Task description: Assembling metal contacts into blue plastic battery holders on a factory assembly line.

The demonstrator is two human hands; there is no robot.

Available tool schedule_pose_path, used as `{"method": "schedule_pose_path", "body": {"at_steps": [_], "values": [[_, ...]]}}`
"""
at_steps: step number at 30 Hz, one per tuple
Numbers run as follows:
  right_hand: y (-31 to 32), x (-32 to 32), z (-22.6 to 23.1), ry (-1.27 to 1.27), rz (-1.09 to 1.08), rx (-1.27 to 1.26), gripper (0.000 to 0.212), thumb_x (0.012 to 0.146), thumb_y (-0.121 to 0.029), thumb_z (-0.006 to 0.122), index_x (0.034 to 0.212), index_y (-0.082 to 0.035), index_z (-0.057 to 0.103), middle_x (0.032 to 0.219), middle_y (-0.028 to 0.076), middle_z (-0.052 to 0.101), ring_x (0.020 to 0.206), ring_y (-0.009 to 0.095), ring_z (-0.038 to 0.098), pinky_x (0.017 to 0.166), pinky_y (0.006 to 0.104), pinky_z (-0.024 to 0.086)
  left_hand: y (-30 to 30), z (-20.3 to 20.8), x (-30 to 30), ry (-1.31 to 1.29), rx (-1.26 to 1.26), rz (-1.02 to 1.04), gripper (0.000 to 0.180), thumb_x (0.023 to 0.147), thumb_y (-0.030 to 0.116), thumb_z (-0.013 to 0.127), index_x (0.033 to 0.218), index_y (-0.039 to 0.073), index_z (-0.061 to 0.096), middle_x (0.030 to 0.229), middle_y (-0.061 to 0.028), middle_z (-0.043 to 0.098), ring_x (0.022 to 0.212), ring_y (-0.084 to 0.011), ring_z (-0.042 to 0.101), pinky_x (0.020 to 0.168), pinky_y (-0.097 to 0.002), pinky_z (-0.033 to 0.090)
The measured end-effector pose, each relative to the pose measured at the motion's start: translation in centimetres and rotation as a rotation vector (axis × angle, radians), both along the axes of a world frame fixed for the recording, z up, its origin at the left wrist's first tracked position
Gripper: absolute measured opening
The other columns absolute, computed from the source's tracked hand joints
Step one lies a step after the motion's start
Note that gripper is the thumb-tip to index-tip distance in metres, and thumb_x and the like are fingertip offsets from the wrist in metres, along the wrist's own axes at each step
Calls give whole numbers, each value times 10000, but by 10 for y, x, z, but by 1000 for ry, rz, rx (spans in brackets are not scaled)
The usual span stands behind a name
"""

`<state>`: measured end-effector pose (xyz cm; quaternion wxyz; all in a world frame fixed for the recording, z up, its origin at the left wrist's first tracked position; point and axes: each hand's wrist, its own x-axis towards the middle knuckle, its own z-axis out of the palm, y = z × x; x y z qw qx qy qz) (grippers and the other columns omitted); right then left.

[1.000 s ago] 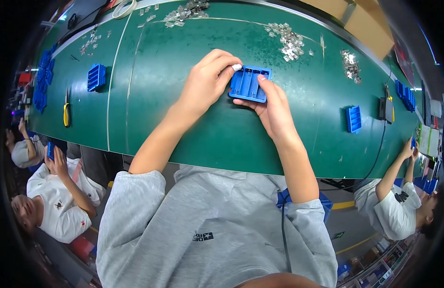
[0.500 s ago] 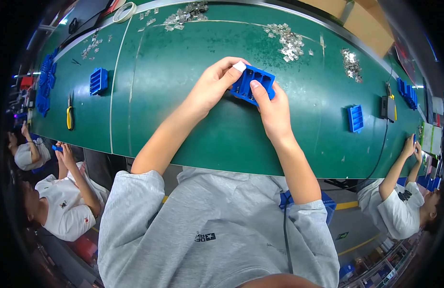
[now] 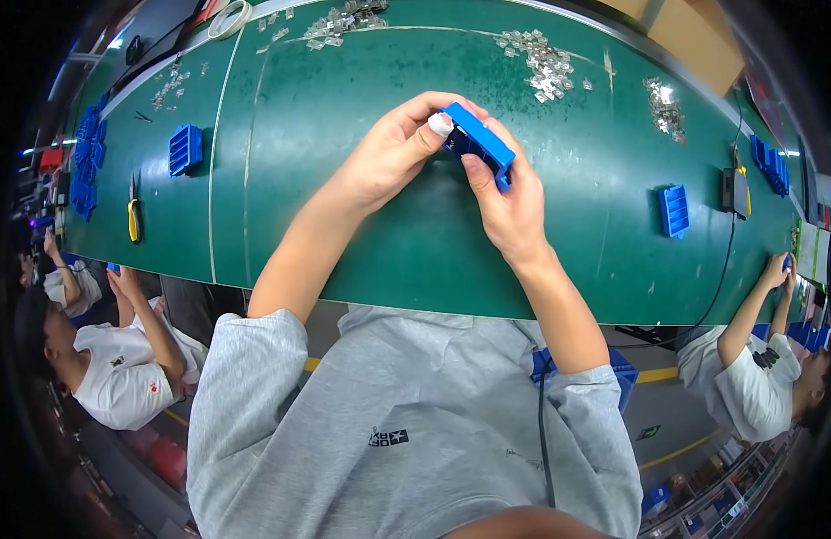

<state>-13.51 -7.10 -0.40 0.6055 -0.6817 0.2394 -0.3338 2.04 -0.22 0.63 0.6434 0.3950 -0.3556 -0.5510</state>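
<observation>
Above the green table, both my hands hold a blue plastic case [image 3: 483,136] with slot-like compartments. It is tilted, so one outer wall shows and most of its inside is hidden. My left hand [image 3: 404,144] grips the case's left end, its thumb wrapped in a white covering [image 3: 440,124] and pressed at the edge. Around the right end closes my right hand [image 3: 512,202], thumb on the near side and fingers behind. Whether a small part sits under either thumb cannot be made out.
Small metal pieces lie in piles at the back [image 3: 543,67] and far right [image 3: 665,112]. Similar blue cases rest left [image 3: 185,150] and right [image 3: 675,212]. Yellow-handled pliers [image 3: 134,216] lie left. A black box with a cable [image 3: 734,190] stands right. Co-workers sit on both sides.
The blue case has been turned in my hands; its open compartments faced me before, and now an outer wall shows. Both hands keep their hold.
</observation>
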Motion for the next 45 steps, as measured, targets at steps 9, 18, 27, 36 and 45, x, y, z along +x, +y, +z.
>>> {"method": "schedule_pose_path", "body": {"at_steps": [9,18,27,36,45], "values": [[2,1,1,9,3,-276,418,869,-161,665,1223,-4,509,1152,205,598,1040,326,612,862,373,488,3,-6,3,-32,-106,7,404,919,360,575,1176,51,532,1247,-111,520,1175,-218,489,1004,-357,383],[5,7,1,-31,12,52,428,898,-184,627,1266,-9,496,1127,173,609,1047,215,589,879,303,461,-1,-9,-9,-174,124,267,340,953,302,551,1128,11,560,1048,-45,604,972,-126,553,888,-269,440],[-61,-27,33,-692,84,839,480,880,-335,508,1173,44,518,1033,202,639,885,293,652,706,377,547,-99,33,-28,-727,96,322,272,946,190,533,1147,17,593,1048,-91,634,932,-147,608,776,-285,498],[-57,-46,34,-808,914,1034,516,857,-417,506,1091,37,578,940,273,646,740,379,666,664,440,548,-266,-20,-123,-1257,-351,91,205,826,129,616,1007,40,656,971,-149,635,898,-311,609,809,-387,489],[-68,-52,23,-877,859,1076,441,888,-375,497,1099,5,569,977,257,647,793,339,673,763,410,538,-282,-38,-154,-1440,-334,66,190,815,164,617,948,41,674,972,-158,636,944,-335,577,866,-416,452]]}}
